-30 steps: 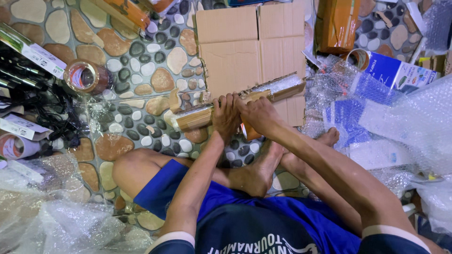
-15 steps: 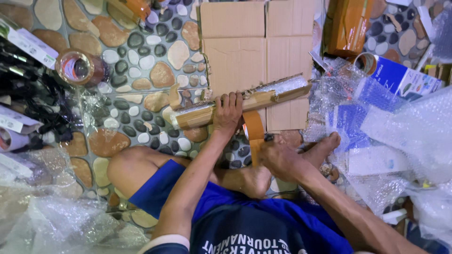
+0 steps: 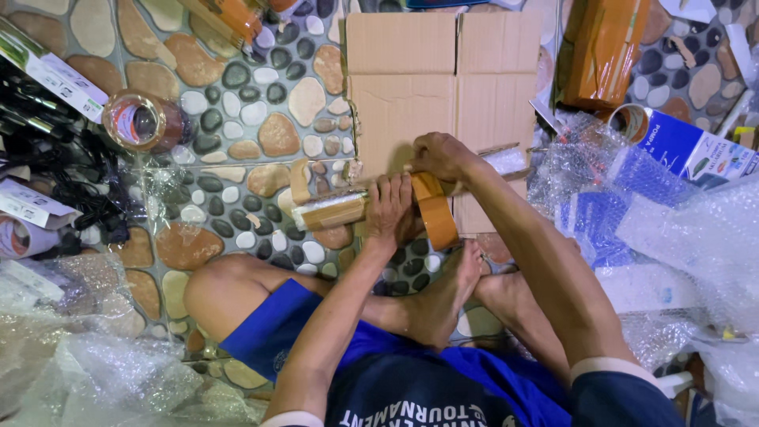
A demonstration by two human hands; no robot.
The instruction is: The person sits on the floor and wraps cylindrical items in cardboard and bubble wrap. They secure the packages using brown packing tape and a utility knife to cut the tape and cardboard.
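Gripping long parcel (image 3: 332, 211) — left hand (image 3: 389, 209), right hand (image 3: 439, 155) — brown tape roll (image 3: 436, 210).

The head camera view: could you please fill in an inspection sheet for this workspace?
Surface: pebble-pattern floor, with a flattened cardboard sheet laid on it.
Job's things: long bubble-wrapped parcel lying across the cardboard edge; roll of brown packing tape against it.
Clutter: second tape roll at left, brown taped package at top right, blue-and-white box, bubble wrap heaps at right and plastic at lower left.
Grippers: left hand grips the parcel; right hand rests on its top by the brown roll.
Cables: black cords bundled at left.
Surroundings: the person sits cross-legged, barefoot, on the floor.
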